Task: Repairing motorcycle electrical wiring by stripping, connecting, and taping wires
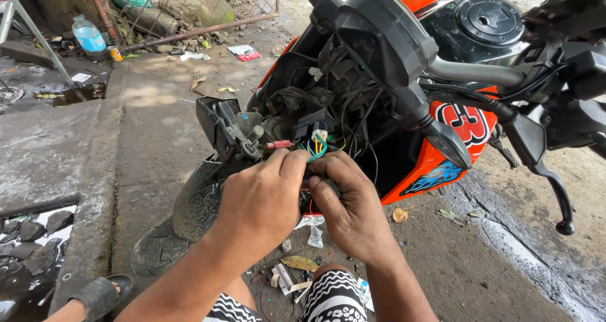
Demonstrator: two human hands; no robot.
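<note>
Here both hands meet at the centre of the view, low on the open front of an orange and black motorcycle (467, 123). The left hand (262, 199) is closed, its thumb and fingertips pinching a bundle of coloured wires (315, 148) that rises toward 12 o'clock into a black connector (314, 123). The right hand (350, 202) sits just beside it at 3 o'clock, touching it at the fingertips, its fingers curled shut around the same wires a little lower down. A red wire shows beneath the two hands. At 9 o'clock of the connector a small red terminal (279, 144) sticks out, and further that way hangs a black bracket (221, 123) with a grey metal part.

Above the wires, at 12 o'clock, a tangle of black cables fills the headstock. At 1 o'clock sits the black instrument housing (385, 28), and beyond it at 2 o'clock the fuel cap (489, 19). The handlebar runs toward 3 o'clock, with a black lever (552, 186) hanging down at 4 o'clock.

The front tyre (189, 214) lies at 8 o'clock of the hands, resting on wet concrete. Scraps of plastic and dry leaves lie on the ground at 6 o'clock, between the person's patterned shorts (331, 297). A sandal (101, 293) shows at 7 o'clock, and a plastic bottle (88, 35) stands far off at 10 o'clock.
</note>
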